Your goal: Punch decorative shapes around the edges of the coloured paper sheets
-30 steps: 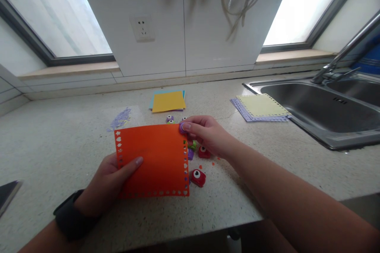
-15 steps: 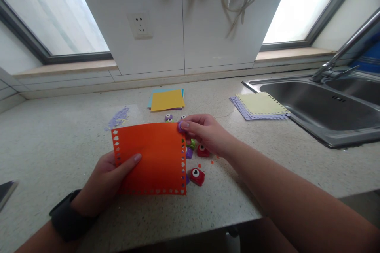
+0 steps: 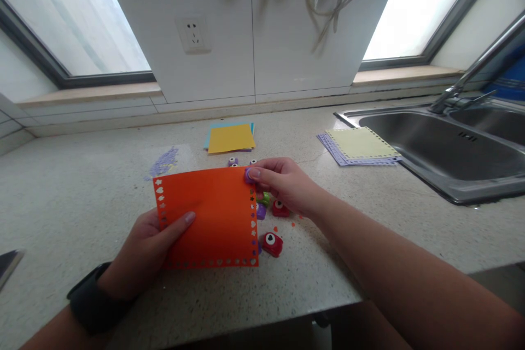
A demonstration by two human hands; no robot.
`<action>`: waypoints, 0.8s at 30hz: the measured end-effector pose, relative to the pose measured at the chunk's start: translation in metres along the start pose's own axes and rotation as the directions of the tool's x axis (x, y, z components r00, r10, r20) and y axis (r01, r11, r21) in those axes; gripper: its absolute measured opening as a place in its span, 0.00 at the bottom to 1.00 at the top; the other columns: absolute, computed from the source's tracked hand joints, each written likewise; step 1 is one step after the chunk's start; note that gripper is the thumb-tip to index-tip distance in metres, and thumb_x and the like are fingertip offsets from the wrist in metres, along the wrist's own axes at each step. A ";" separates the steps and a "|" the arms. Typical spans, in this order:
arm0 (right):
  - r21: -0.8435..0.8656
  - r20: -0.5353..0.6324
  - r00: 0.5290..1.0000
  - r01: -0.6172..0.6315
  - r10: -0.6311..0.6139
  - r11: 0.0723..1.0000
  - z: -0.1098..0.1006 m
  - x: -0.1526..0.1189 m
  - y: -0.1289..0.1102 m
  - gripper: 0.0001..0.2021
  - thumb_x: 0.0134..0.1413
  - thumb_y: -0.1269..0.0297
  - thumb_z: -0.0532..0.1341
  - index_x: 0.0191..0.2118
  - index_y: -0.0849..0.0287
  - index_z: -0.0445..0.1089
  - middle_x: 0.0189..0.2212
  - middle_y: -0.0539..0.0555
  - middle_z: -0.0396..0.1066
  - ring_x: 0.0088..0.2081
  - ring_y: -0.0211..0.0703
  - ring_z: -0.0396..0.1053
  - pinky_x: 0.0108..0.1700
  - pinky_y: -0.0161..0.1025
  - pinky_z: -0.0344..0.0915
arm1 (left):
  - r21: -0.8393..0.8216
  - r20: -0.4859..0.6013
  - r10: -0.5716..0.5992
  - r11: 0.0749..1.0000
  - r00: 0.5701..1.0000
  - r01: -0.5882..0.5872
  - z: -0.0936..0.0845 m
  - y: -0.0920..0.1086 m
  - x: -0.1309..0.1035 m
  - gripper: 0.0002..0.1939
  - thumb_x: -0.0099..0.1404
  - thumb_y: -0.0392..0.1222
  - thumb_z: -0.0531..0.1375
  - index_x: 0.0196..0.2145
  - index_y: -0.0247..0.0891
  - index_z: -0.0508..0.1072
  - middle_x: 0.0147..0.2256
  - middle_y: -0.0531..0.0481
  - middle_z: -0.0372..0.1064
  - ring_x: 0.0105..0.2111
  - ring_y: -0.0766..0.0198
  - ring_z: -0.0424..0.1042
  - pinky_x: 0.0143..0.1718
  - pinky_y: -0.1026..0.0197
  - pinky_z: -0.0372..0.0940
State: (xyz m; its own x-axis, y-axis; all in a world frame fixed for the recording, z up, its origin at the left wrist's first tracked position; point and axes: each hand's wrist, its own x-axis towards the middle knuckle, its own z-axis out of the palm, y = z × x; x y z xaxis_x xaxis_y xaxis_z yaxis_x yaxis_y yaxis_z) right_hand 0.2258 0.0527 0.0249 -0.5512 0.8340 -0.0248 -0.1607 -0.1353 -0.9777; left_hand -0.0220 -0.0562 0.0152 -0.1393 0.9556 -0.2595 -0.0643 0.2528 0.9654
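An orange sheet (image 3: pixel 217 213) is held up over the counter, with small punched shapes along its left, right and bottom edges. My left hand (image 3: pixel 150 243) grips its left side, thumb on the front and the other fingers hidden behind. At the top right corner my right hand (image 3: pixel 285 183) pinches a small purple punch (image 3: pixel 248 175), which sits on the sheet's edge. Behind and beside the sheet lie more punches, among them a red one (image 3: pixel 272 244), another red one (image 3: pixel 281 208) and a green one (image 3: pixel 266 198).
Yellow and blue sheets (image 3: pixel 232 138) lie at the back of the counter. Punched pale yellow and lilac sheets (image 3: pixel 361 143) rest beside the sink (image 3: pixel 435 147). Paper bits (image 3: pixel 164 162) are heaped at the left. A dark object (image 3: pixel 9 265) lies at the left edge.
The orange sheet has tilted slightly, its lower right corner a little higher and further right. Both hands keep their holds and have barely moved.
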 end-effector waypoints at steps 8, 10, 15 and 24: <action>-0.008 0.008 1.000 0.003 -0.003 1.000 0.000 0.000 0.000 0.13 0.52 0.53 0.71 0.34 0.58 0.79 0.28 0.51 0.73 0.28 0.34 0.67 0.31 0.33 0.64 | 0.010 -0.007 0.010 1.000 1.000 -0.010 0.000 0.000 0.000 0.18 0.58 0.49 0.71 0.44 0.41 0.81 0.44 0.46 0.82 0.40 0.48 0.82 0.41 0.53 0.79; -0.007 0.011 1.000 0.003 -0.003 1.000 0.000 0.000 -0.001 0.13 0.52 0.53 0.71 0.34 0.59 0.79 0.29 0.51 0.73 0.28 0.34 0.67 0.31 0.33 0.65 | 0.005 -0.007 0.006 1.000 1.000 -0.006 0.000 -0.001 0.001 0.18 0.58 0.49 0.71 0.44 0.41 0.81 0.44 0.47 0.82 0.40 0.48 0.82 0.41 0.53 0.79; -0.011 0.010 1.000 0.006 -0.005 1.000 0.000 0.000 0.000 0.13 0.52 0.53 0.71 0.33 0.59 0.79 0.28 0.51 0.73 0.27 0.33 0.67 0.31 0.32 0.64 | 0.008 -0.011 0.012 1.000 1.000 -0.012 0.000 -0.001 0.001 0.17 0.58 0.49 0.71 0.44 0.42 0.82 0.44 0.47 0.82 0.40 0.48 0.82 0.41 0.54 0.79; -0.007 -0.001 1.000 0.008 -0.008 1.000 -0.001 0.000 0.001 0.13 0.51 0.52 0.71 0.34 0.58 0.79 0.29 0.51 0.73 0.28 0.34 0.67 0.30 0.33 0.64 | 0.020 -0.011 0.027 0.999 1.000 -0.027 -0.001 -0.001 0.001 0.17 0.58 0.48 0.71 0.45 0.44 0.82 0.45 0.48 0.82 0.42 0.49 0.82 0.43 0.53 0.79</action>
State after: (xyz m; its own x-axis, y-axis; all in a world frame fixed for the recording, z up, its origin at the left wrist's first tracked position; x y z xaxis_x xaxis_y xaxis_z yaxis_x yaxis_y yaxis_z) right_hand 0.2262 0.0528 0.0240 -0.5489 0.8357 -0.0169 -0.1596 -0.1247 -0.9793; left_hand -0.0233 -0.0559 0.0140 -0.1516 0.9605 -0.2333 -0.0407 0.2297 0.9724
